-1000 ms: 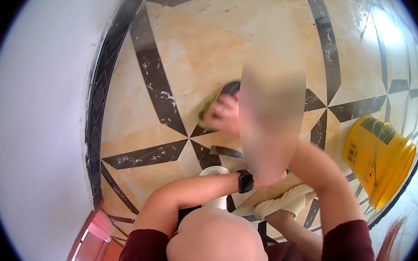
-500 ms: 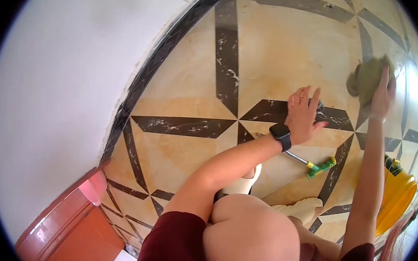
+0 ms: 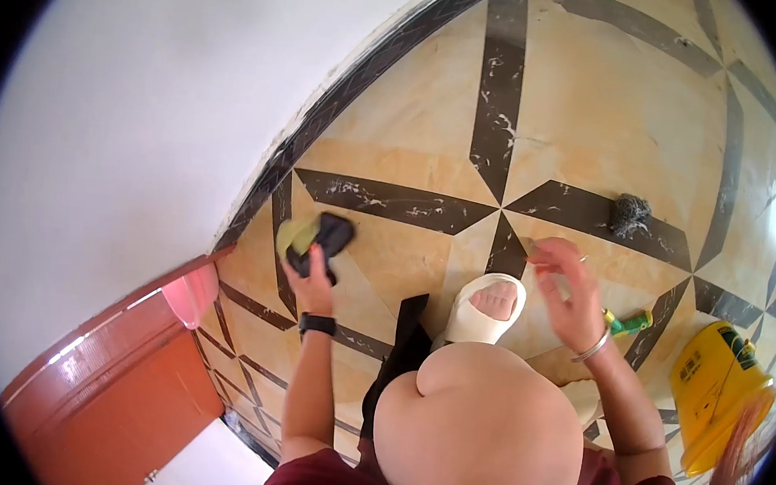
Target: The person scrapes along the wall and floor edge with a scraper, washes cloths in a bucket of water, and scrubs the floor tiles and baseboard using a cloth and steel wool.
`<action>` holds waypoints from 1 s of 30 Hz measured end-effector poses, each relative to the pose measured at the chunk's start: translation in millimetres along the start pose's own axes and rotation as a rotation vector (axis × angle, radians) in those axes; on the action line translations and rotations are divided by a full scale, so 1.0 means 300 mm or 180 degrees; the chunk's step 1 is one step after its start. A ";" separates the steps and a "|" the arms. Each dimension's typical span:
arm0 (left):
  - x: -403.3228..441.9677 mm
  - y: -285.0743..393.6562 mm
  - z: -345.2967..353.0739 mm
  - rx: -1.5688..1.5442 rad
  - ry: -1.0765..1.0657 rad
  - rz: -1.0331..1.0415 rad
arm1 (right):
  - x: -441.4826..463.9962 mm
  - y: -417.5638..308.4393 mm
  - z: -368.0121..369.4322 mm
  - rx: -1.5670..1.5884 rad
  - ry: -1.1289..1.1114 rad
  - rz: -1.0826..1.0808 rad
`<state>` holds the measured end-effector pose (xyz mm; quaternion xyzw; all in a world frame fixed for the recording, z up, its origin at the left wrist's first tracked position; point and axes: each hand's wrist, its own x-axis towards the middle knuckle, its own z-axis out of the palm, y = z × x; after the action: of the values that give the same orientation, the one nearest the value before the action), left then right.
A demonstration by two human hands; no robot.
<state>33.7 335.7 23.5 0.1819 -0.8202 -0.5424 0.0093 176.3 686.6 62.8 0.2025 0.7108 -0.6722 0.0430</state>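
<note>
My left hand [image 3: 312, 280] grips a rumpled olive-and-black cloth [image 3: 301, 236] just above the floor at the left, near the wall. Over the tiles in front of my foot, my right hand [image 3: 571, 293] has its fingers loosely curved and apart, with nothing visible in them. A grey steel wool scourer [image 3: 631, 216] lies on a dark tile strip beyond my right hand. Partly hidden behind that wrist is a tool with a green and yellow handle [image 3: 630, 323].
A yellow plastic container [image 3: 720, 396] stands at the right. The white wall [image 3: 141, 132] meets the floor along a black skirting. At lower left are a pink plastic item [image 3: 192, 295] and a red-brown wooden panel [image 3: 119, 413]. My cream slipper [image 3: 468, 324] is at centre.
My left hand has left the steel wool and swung left towards the wall. The cloth passed from my right hand to my left. My right hand came back near my foot.
</note>
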 end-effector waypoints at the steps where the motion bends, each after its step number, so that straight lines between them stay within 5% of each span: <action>1: 0.042 -0.138 -0.124 0.0374 0.0465 -0.0058 | 0.008 0.008 -0.026 -0.0225 0.0144 -0.0015; 5: 0.017 -0.747 -0.369 0.2834 0.1199 -0.0630 | 0.035 0.072 -0.100 -0.0071 0.0823 -0.0163; 9: -0.061 -0.505 0.034 0.2970 0.0505 0.0374 | 0.015 0.069 -0.148 0.0146 0.1200 0.0174; 11: -0.061 -0.300 0.301 0.2988 -0.0023 0.1584 | 0.028 0.053 -0.128 0.0162 0.1261 0.0350; 13: -0.078 -0.092 0.587 0.2240 -0.0439 0.2278 | 0.029 0.053 -0.097 0.0217 0.1088 0.0307; 14: -0.077 -0.092 0.741 0.1716 -0.1087 0.2042 | 0.029 0.056 -0.083 0.0242 0.1010 0.0269; 15: -0.074 -0.076 0.920 0.1333 -0.0638 0.2703 | 0.030 0.056 -0.070 0.0312 0.0958 0.0202; 17: -0.094 0.086 1.132 0.1087 -0.1090 0.2511 | 0.051 0.027 -0.069 0.0084 0.0882 0.0135; 19: -0.126 0.231 1.298 -0.0643 -0.0800 0.1892 | 0.071 -0.007 -0.084 -0.0121 0.0863 0.0092; 23: -0.179 0.458 1.053 -0.2000 -0.0371 0.1417 | 0.091 -0.079 -0.155 -0.0016 0.1152 -0.0242; 25: -0.166 0.404 0.778 -0.2221 -0.1013 0.1269 | 0.084 -0.060 -0.193 0.0072 0.1328 -0.0271; 26: -0.180 0.368 0.601 -0.2176 -0.1097 0.0343 | 0.085 -0.044 -0.201 0.0067 0.1313 -0.0270; 30: -0.163 0.002 -0.079 0.0791 0.0439 0.0994 | 0.087 -0.004 -0.209 0.0050 0.1256 -0.0253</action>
<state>84.2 330.1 42.8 0.0889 -0.8964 -0.4153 0.1268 165.3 753.6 61.0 0.3024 0.7076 -0.6262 -0.1253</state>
